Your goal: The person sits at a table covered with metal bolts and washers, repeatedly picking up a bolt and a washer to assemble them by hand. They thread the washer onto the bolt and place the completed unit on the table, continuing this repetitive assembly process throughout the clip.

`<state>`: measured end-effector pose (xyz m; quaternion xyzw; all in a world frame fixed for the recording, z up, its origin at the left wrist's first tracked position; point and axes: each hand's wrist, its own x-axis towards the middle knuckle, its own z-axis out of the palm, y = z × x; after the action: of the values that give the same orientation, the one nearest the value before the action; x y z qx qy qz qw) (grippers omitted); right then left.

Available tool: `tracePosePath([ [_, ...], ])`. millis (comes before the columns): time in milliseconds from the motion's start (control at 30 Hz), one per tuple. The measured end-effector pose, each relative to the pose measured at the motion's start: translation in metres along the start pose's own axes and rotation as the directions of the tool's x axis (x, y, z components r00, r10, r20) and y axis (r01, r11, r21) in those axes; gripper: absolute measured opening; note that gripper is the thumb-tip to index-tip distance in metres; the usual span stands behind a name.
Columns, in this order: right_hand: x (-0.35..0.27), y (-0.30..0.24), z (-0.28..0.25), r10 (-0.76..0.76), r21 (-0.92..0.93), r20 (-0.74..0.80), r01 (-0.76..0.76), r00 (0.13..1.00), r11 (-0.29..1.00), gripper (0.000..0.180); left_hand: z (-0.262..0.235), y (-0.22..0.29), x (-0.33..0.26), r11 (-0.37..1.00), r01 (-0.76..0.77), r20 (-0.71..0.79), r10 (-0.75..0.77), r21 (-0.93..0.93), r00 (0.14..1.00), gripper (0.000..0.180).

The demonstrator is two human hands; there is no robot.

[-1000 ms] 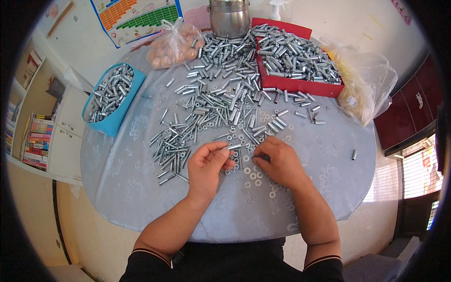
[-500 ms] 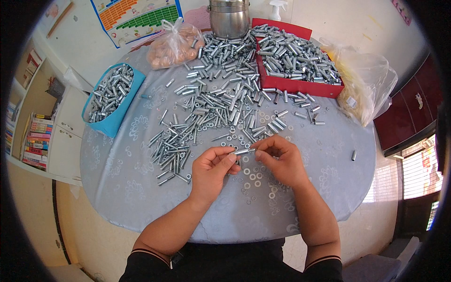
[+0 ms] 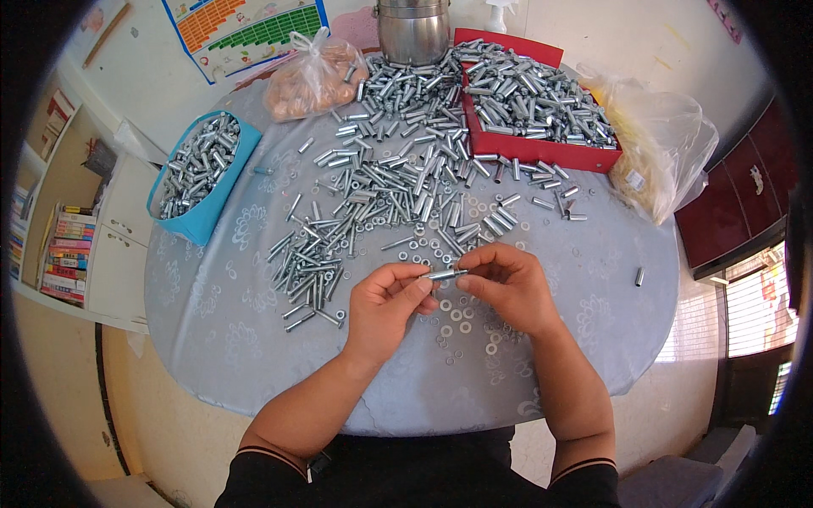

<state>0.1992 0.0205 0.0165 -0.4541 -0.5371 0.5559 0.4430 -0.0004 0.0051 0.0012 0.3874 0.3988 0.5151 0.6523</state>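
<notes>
My left hand and my right hand meet over the front of a round table with a pale blue cloth. Between their fingertips they hold a short silver bolt with a sleeve, lying level, each hand pinching one end. Loose washers lie on the cloth right under the hands. A big spread of silver bolts and sleeves covers the table just beyond my fingers.
A red tray heaped with metal parts sits far right, a blue bin of parts at the left edge. A steel pot, an orange-filled bag and a clear bag ring the back. One sleeve lies alone at right.
Both hands have lifted off the washers on the cloth and come together, now holding the bolt level between their fingertips.
</notes>
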Motion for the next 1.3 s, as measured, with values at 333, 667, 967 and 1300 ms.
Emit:
tracePosePath([
  [333, 0.000, -0.011, -0.022, -0.189, -0.650, 0.320, 0.360, 0.928, 0.669, 0.016, -0.005, 0.001, 0.002, 0.998, 0.031, -0.076, -0.036, -0.058, 0.996, 0.019],
  [667, -0.002, -0.008, -0.016, -0.237, -0.678, 0.346, 0.416, 0.908, 0.606, 0.012, -0.005, 0.000, 0.003, 0.995, 0.051, -0.087, -0.058, -0.082, 0.995, 0.019],
  [967, 0.001, -0.004, -0.002, -0.075, -0.216, -0.110, 0.050, 0.991, 0.975, 0.010, -0.003, 0.000, 0.002, 0.997, 0.059, -0.028, -0.060, -0.052, 0.998, 0.018],
  [1300, -0.001, -0.004, 0.001, -0.050, -0.102, -0.069, 0.043, 0.996, 0.994, 0.011, -0.002, -0.002, 0.002, 0.997, 0.052, -0.032, -0.054, -0.058, 0.998, 0.018],
])
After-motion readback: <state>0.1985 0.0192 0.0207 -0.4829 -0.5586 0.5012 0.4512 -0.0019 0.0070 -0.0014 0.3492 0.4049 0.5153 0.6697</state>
